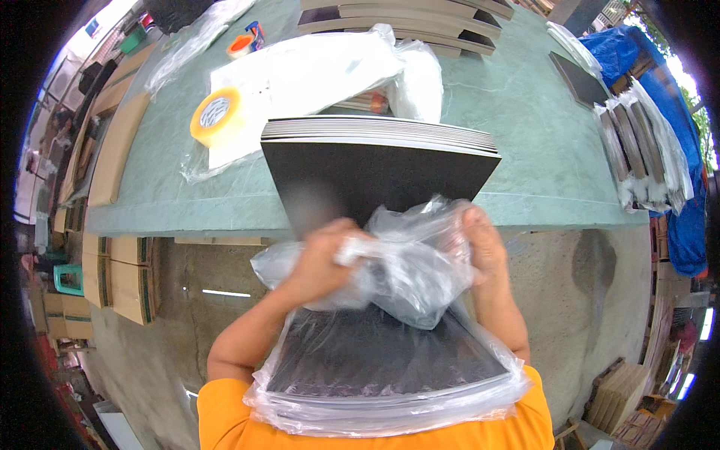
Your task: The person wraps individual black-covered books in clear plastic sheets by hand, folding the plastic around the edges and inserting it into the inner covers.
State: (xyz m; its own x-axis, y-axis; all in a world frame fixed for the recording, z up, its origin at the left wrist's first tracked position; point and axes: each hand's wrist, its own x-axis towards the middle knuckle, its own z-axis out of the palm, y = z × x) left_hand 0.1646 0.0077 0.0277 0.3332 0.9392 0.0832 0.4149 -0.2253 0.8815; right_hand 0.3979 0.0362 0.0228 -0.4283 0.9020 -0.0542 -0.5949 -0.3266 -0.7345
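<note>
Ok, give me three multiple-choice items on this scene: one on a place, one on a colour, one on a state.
1. Where is the yellow tape roll?
A. on the green table, left of the black panel stack
B. on the floor
C. in a hand

2. What colour is the person's shirt?
A. blue
B. orange
C. white

3. What are the left hand and right hand doing?
A. hanging free
B. gripping the clear plastic bag
C. holding scissors

Answers: A, the roll lies on the tabletop; B, orange cloth at the lower edge; B, both hands clutch bunched plastic.
</note>
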